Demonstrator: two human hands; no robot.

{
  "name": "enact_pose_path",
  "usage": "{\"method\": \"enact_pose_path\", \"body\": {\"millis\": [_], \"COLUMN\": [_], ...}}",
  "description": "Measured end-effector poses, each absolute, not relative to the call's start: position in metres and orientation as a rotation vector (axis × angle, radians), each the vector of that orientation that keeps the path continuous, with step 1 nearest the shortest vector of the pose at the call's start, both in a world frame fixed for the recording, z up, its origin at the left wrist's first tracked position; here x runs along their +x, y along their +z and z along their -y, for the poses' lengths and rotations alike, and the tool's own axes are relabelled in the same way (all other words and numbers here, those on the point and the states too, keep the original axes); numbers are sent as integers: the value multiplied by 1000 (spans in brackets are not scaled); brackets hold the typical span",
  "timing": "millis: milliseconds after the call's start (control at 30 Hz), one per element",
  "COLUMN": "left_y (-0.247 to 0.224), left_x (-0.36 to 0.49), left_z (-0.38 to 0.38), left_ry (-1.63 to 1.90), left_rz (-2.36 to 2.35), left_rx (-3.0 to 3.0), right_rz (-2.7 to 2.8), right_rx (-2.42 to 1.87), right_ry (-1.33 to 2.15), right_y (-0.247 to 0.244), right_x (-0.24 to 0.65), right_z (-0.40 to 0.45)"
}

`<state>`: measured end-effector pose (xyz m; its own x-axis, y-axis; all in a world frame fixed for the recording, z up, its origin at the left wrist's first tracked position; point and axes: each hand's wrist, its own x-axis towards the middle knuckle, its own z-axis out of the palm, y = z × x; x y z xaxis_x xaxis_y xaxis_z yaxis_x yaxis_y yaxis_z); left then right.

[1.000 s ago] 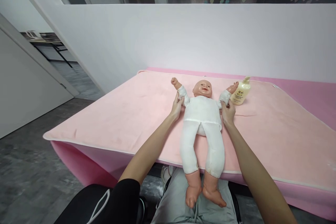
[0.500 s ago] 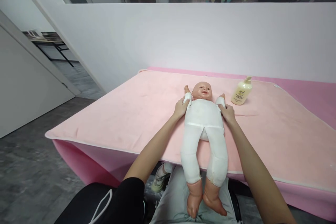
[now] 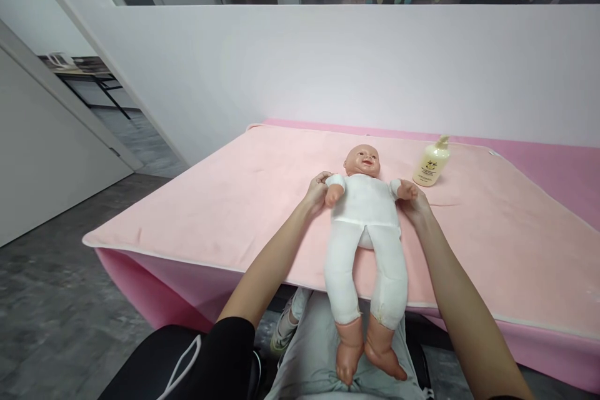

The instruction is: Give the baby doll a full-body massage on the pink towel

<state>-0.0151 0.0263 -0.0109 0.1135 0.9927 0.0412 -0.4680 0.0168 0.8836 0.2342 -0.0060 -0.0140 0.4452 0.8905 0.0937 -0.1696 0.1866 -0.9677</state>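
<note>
A baby doll (image 3: pixel 364 203) with a white cloth body lies face up on the pink blanket (image 3: pixel 210 200), its lower legs hanging past the front edge over my lap. My left hand (image 3: pixel 319 190) is at the doll's arm on the left, fingers bent against the white sleeve. On the other side my right hand (image 3: pixel 413 201) lies under and around the doll's other forearm, its fingers partly hidden by the doll's hand. Both doll arms point down and outward. A pale yellow pump bottle (image 3: pixel 430 162) stands to the right of the doll's head.
Behind the table rises a white wall (image 3: pixel 375 69) with a window above it. A grey door (image 3: pixel 51 137) and an opening to another room are at the left. A black chair (image 3: pixel 154 362) shows at the lower left.
The doll's forearms have swung from pointing up beside its head to pointing down and outward. My hands have shifted with them, and my right hand has turned palm up.
</note>
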Motion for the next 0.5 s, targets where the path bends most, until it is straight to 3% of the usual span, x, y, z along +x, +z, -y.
{"method": "enact_pose_path", "body": {"millis": [133,333,500], "left_y": [-9,-11,-16], "left_x": [-15,-14,-11], "left_z": [-28,-27,-30], "left_ry": [1341,1342,1336], "left_rz": [-737,-852,-1028], "left_rx": [927,1193,1461], "right_rz": [748,1110,1162], "right_rx": [-1106,-1399,-1559], "right_ry": [993,596,561], "right_y": [-14,-20,-17], "right_x": [226,215,214], "right_z": [9,9,6]}}
